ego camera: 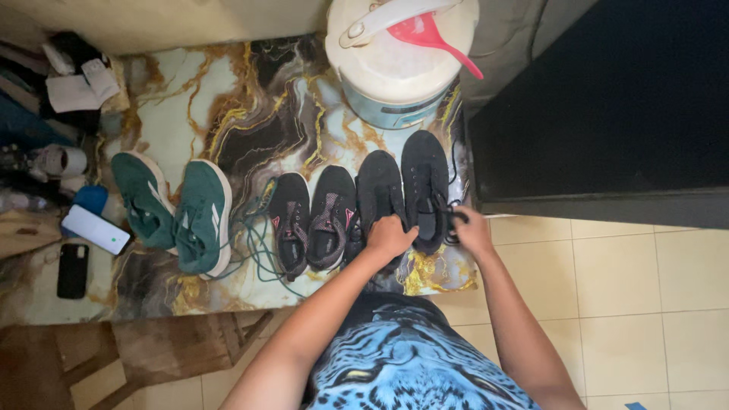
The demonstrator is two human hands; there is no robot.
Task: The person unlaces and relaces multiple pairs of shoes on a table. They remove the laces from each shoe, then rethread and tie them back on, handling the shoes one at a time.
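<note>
- Black shoes [402, 190], a pair set side by side at the right end of a row on the marbled tabletop [228, 114], toes pointing away from the viewer, heels near the front edge.
- Left hand [389, 235]: closed into a loose fist over the heel opening of the left shoe of the pair, knuckles up, fingers curled under (what lies inside the curl not visible).
- Right hand [474, 230]: at the outer side of the right shoe, fingers pressed together on a dark lace end [454, 216], wrist bent inward; grip on the lace probable, exact pinch hard to make out.
- Both forearms extended forward from the torso, elbows low, converging slightly on the pair.
- Risk, judged from this layout: heels close to the tabletop edge, so a pull toward the body likely to tip a shoe onto the tiled floor [645, 304].
- Risk: loose laces of the green shoes [178, 209] trailing across toward the small black and pink shoes [311, 220] (tangled strands lying just beside the pair); a sideways drag likely to snag and shift the neighbours.
- Risk: lace under uneven tension liable to slip from an eyelet or knot badly.
- Behind the row, a cream bucket [399, 61] with a pink scoop [429, 34] on its lid, near the toes; a forward shove able to bump it.
- Two phones [83, 247] at far left, well apart from both hands.
</note>
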